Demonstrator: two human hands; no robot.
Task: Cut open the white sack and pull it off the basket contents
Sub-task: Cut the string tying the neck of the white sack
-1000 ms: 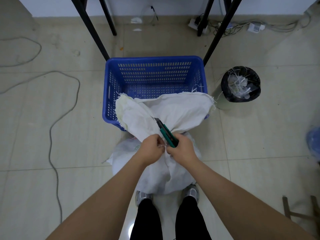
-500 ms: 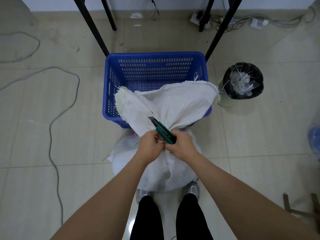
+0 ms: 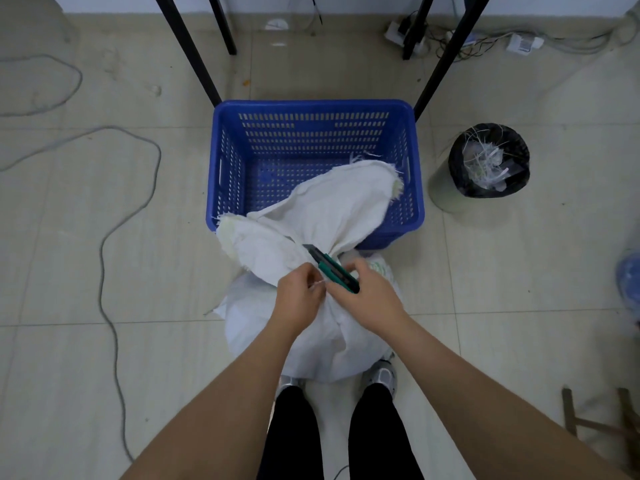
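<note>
Sack (image 3: pixel 304 327): white, woven, standing on the floor (image 3: pixel 104 341) just in front of the feet, tied at the neck; loose top part lying forward over the near edge of the basket, frayed threads along its border.
Basket (image 3: pixel 313 109): blue plastic, with slotted walls, on the floor just behind the sack, between two black table legs (image 3: pixel 194 53); inner bottom visible at the far and left part.
Left hand (image 3: pixel 299 294): at the neck of the sack, fingers curled, pinching a thin white string (image 3: pixel 319 284) between thumb and finger.
Right hand (image 3: pixel 369 297): just beside the left hand, touching the sack neck, grasping a knife; first fingers blurred.
Knife (image 3: pixel 330 268): green and black cutter, handle in the right hand, tip pointing away and to the left, lying against the gathered cloth above the string; whether the blade is out, cannot tell.
Bin (image 3: pixel 488 161): round, with black liner, on the floor to the right of the basket, apart from it, holding white shreds.
Cable (image 3: pixel 110 216): grey, lying in loops on the floor near the left edge.
Far edge of the floor: power strip (image 3: pixel 401 31) and wires along the wall.
Near edge: black trousers and grey shoes (image 3: pixel 381 375), partly under the sack.
</note>
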